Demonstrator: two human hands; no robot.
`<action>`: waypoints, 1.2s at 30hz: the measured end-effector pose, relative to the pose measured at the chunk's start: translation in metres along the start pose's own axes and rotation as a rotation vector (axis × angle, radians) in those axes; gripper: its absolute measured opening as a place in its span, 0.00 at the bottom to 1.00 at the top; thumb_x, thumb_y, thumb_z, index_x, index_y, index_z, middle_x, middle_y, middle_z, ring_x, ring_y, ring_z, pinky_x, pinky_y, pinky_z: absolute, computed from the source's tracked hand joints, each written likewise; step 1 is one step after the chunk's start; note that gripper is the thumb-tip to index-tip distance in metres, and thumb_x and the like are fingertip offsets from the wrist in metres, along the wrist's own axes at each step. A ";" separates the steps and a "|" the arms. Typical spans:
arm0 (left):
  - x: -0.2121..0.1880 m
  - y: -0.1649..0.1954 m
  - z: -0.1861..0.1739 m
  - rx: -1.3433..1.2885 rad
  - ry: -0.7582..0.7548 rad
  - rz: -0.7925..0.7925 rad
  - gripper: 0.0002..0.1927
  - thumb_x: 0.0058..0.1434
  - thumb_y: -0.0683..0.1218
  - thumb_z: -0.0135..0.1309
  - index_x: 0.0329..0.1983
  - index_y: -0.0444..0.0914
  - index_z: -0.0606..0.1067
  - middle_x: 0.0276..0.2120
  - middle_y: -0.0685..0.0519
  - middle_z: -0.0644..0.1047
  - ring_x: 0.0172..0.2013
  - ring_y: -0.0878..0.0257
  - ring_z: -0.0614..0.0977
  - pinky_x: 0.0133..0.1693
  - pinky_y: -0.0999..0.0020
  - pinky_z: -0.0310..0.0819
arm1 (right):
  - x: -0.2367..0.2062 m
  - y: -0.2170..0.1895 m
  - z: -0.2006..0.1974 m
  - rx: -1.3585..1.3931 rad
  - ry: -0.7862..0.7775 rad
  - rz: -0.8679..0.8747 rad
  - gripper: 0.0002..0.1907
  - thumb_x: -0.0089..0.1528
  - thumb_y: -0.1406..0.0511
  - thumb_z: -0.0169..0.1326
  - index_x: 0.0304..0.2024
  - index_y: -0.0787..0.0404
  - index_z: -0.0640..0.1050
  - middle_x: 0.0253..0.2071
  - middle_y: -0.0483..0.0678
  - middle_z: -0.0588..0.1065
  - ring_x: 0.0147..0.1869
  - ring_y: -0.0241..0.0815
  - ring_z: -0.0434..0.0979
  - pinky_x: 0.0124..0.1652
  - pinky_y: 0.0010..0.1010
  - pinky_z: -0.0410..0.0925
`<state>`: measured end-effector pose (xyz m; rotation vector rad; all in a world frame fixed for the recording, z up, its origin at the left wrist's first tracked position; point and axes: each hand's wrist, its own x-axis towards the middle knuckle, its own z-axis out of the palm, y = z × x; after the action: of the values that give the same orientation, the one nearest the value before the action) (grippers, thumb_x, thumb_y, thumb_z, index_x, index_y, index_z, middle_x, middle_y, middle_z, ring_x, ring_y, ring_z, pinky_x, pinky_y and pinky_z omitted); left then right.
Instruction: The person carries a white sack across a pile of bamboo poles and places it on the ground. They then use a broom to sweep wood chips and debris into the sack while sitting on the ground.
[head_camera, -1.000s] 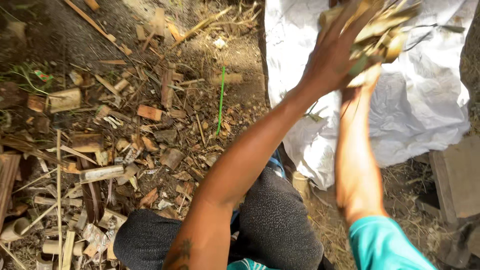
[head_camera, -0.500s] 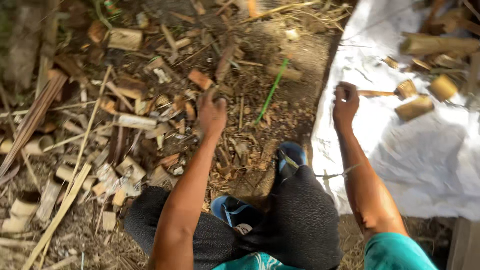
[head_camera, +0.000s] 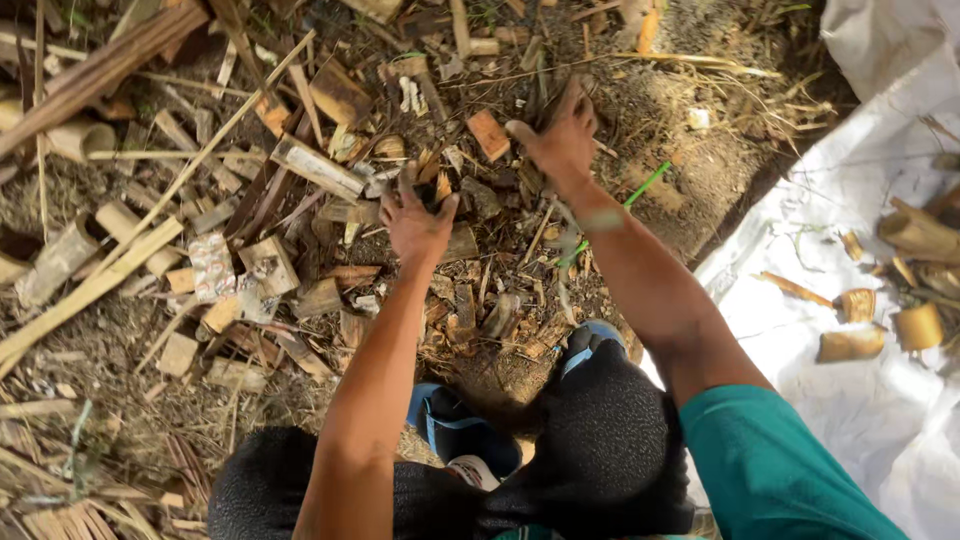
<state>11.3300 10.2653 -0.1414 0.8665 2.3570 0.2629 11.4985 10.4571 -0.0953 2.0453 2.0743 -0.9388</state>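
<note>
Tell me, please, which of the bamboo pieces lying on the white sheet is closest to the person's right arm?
The thin, slanting sliver at the white sheet's left part. The chunkier hollow offcuts lie farther right, toward the sheet's edge of view.

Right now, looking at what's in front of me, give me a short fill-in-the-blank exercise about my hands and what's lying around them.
1. Both hands, the left hand and the right hand, are down in a heap of bamboo ____ on the ground.
2. The white sheet lies on the person's ____ side.
3. The thin stick beside the right forearm is ____ in colour.
4. The sleeve on the right arm is ____.

Missing words: scraps; right; green; teal
</note>
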 end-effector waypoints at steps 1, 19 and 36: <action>0.001 0.007 -0.002 -0.070 -0.011 -0.062 0.59 0.57 0.71 0.63 0.79 0.50 0.41 0.75 0.36 0.41 0.70 0.26 0.47 0.62 0.34 0.61 | 0.002 -0.005 0.008 -0.020 0.000 0.007 0.62 0.58 0.45 0.68 0.77 0.54 0.40 0.75 0.66 0.44 0.76 0.71 0.46 0.64 0.61 0.58; 0.041 -0.096 -0.105 -0.531 -0.232 0.009 0.21 0.64 0.60 0.59 0.56 0.48 0.78 0.33 0.56 0.81 0.25 0.71 0.76 0.23 0.76 0.69 | -0.008 -0.004 0.031 0.828 -0.210 -0.461 0.36 0.59 0.77 0.52 0.72 0.70 0.64 0.56 0.62 0.74 0.49 0.44 0.78 0.43 0.33 0.80; -0.029 -0.307 -0.149 0.329 -0.105 0.177 0.66 0.49 0.73 0.65 0.81 0.41 0.47 0.54 0.39 0.74 0.62 0.46 0.72 0.68 0.47 0.60 | -0.099 -0.176 0.241 -0.338 -0.099 -0.817 0.59 0.54 0.51 0.73 0.76 0.56 0.50 0.60 0.61 0.59 0.62 0.59 0.64 0.54 0.51 0.69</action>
<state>11.0972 10.0146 -0.1239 1.2157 2.2614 -0.1035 11.2599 10.2705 -0.1809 0.9520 2.7996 -0.6482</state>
